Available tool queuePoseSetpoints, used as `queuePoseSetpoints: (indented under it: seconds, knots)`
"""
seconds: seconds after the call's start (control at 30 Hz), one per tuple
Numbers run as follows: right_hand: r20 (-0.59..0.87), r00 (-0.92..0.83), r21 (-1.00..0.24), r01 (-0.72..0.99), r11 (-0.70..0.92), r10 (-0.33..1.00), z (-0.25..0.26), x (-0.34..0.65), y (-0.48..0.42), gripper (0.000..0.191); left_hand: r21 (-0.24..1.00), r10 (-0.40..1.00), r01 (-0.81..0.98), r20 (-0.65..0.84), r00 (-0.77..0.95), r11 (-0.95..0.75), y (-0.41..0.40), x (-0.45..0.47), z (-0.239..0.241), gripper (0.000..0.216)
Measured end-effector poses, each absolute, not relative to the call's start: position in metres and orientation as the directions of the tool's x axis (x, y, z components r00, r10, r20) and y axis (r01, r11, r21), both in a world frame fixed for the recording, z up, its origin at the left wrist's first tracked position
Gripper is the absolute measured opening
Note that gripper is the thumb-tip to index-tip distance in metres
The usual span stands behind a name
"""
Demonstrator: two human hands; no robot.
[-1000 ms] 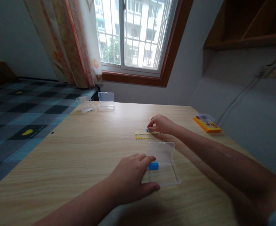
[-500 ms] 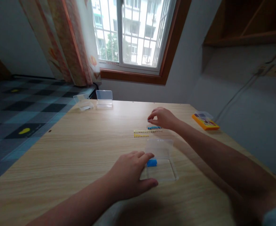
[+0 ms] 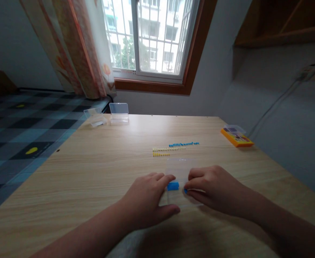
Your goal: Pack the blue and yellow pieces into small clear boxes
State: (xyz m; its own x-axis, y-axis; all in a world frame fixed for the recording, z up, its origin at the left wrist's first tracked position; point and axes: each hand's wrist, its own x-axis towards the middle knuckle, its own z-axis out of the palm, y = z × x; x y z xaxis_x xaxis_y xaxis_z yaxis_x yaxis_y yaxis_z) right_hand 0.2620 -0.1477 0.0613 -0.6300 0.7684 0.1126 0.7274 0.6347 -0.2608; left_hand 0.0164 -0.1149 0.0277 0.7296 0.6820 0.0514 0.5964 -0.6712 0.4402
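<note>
A clear plastic box (image 3: pixel 173 201) lies on the table in front of me, its lid (image 3: pixel 181 165) laid back on the far side. Inside, at the left, is a block of blue pieces (image 3: pixel 173 186). My left hand (image 3: pixel 152 200) rests over the box's left edge, thumb and fingers apart. Over the right part of the box, my right hand (image 3: pixel 208 186) pinches a small blue piece (image 3: pixel 186 191). Beyond the lid run rows of tiny pieces: a blue row (image 3: pixel 183 144), a pale row (image 3: pixel 168 149) and a yellow row (image 3: pixel 160 154). The box's right side is partly hidden.
Two more open clear boxes, one left (image 3: pixel 95 116) and one right (image 3: pixel 119 114), stand at the table's far left corner. An orange-yellow box (image 3: pixel 236 138) sits near the right edge. A bed (image 3: pixel 39 122) adjoins on the left, with a window behind the table.
My right hand has come back from the blue row to the clear box, carrying a small blue piece. The left hand has stayed in place.
</note>
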Motion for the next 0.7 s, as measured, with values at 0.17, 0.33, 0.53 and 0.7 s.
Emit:
queuePoseSetpoints:
  seconds: [0.17,0.33,0.53,0.7]
  knots:
    - [0.085,-0.591,-0.208,0.776,0.595,0.802,0.046,0.260,-0.140,0.014,0.447,0.675,0.587,0.052,0.736,-0.674,-0.114,0.016,0.027,0.065]
    - [0.091,-0.573,-0.185,0.794,0.579,0.815,0.042,0.259,-0.144,0.014,0.447,0.673,0.586,0.049,0.738,-0.676,-0.114,0.016,0.028,0.066]
    - [0.080,-0.580,-0.248,0.776,0.579,0.811,0.041,0.265,-0.146,0.015,0.436,0.677,0.593,0.052,0.734,-0.676,-0.115,0.017,0.027,0.067]
    - [0.075,-0.578,-0.243,0.780,0.577,0.813,0.034,0.265,-0.146,0.017,0.430,0.675,0.592,0.061,0.735,-0.682,-0.114,0.016,0.026,0.066]
